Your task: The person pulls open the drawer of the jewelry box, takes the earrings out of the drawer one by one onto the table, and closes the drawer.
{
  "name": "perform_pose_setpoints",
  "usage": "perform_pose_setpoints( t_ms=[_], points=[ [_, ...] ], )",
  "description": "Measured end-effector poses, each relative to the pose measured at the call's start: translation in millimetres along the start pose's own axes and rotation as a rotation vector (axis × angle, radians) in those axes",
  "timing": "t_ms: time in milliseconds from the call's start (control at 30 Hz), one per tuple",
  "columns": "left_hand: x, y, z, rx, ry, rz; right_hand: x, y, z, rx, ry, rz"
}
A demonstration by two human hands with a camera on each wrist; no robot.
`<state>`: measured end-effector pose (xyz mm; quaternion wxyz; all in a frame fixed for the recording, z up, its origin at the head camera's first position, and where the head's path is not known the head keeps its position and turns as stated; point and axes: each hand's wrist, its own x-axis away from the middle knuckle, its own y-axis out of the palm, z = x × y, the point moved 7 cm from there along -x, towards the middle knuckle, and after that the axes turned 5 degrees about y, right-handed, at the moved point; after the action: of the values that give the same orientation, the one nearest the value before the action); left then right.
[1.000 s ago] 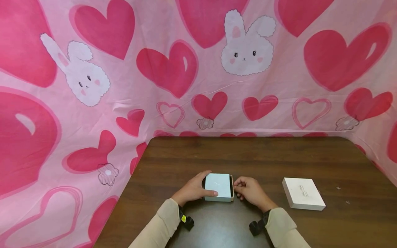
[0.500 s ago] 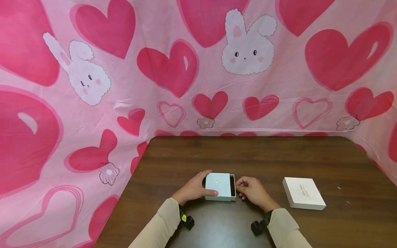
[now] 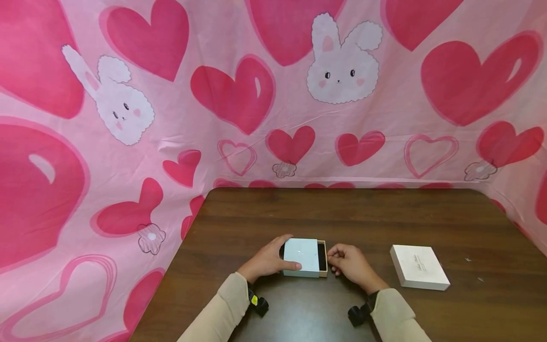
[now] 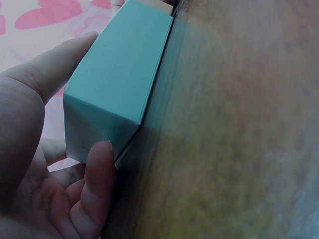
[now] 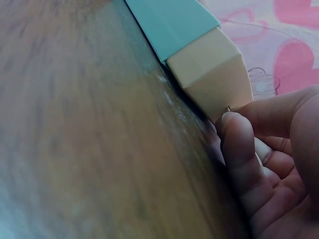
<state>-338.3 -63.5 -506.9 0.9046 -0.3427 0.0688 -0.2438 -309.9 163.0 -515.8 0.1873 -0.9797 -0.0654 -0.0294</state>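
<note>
A light blue box sleeve (image 3: 301,256) lies flat on the table. My left hand (image 3: 267,259) grips it from the left, thumb over the near top edge; in the left wrist view a finger (image 4: 99,172) touches the sleeve's end. Out of the sleeve's right side sticks a tan drawer (image 3: 323,272) with a dark inside. My right hand (image 3: 351,267) is at the drawer's outer end. In the right wrist view its thumb and a finger pinch a tiny pull (image 5: 229,108) on the end wall (image 5: 219,87); most of the pull is hidden.
A white box (image 3: 419,267) with dark lettering lies to the right on the dark wooden table (image 3: 342,213). Small clear scraps (image 3: 467,260) lie farther right. Pink cloth (image 3: 239,38) with hearts and rabbits hangs behind and on the left.
The drawer has slid farther out to the right, showing more of its dark inside. My right hand has moved slightly right with it; the left hand and sleeve stay nearly still.
</note>
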Motion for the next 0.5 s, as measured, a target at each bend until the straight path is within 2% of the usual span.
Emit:
perform_pose_setpoints(
  t_ms=[167,500],
  points=[
    [-0.4,0.8,-0.1,-0.007,0.005,-0.007,0.0,-1.3,2.6,-0.005,0.013,0.002],
    [-1.1,0.9,-1.6,-0.016,0.006,-0.007,2.1,-2.6,0.2,-0.025,-0.013,-0.002]
  ],
)
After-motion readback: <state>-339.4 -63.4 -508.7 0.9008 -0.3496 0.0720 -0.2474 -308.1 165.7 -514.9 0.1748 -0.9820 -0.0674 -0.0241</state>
